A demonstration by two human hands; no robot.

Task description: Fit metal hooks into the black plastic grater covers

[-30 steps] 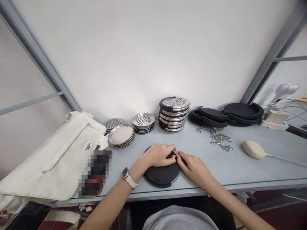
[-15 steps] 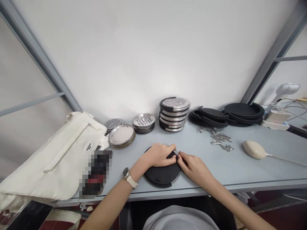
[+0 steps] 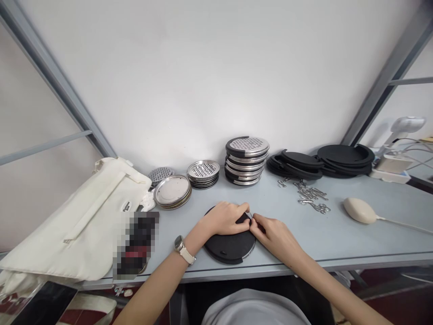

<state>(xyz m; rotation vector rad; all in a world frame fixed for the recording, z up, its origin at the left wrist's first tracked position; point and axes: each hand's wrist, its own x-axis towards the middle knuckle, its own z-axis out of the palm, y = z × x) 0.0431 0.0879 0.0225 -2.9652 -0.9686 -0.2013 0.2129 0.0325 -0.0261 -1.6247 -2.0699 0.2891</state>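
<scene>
A black round plastic holder [image 3: 230,248] lies flat on the bench in front of me, a curved strip of bare metal showing at its lower right edge. My left hand [image 3: 225,219] rests across its top, fingers curled and gripping its far right edge. At that same edge, my right hand [image 3: 269,230] is closed in a pinch beside the left fingertips. A thin shiny bit of metal shows between the two hands; what the right fingers pinch is too small to make out.
Behind stand a stack of round graters [image 3: 246,162] in black frames, loose grater discs [image 3: 203,174] and plain metal discs [image 3: 172,192]. To the right are black holders [image 3: 343,160], small metal clips [image 3: 311,194] and a cream corded device [image 3: 360,211]. A white bag [image 3: 81,221] lies left.
Both hands stay at the same edge of the black holder with almost no visible movement. The whole view has shifted very slightly.
</scene>
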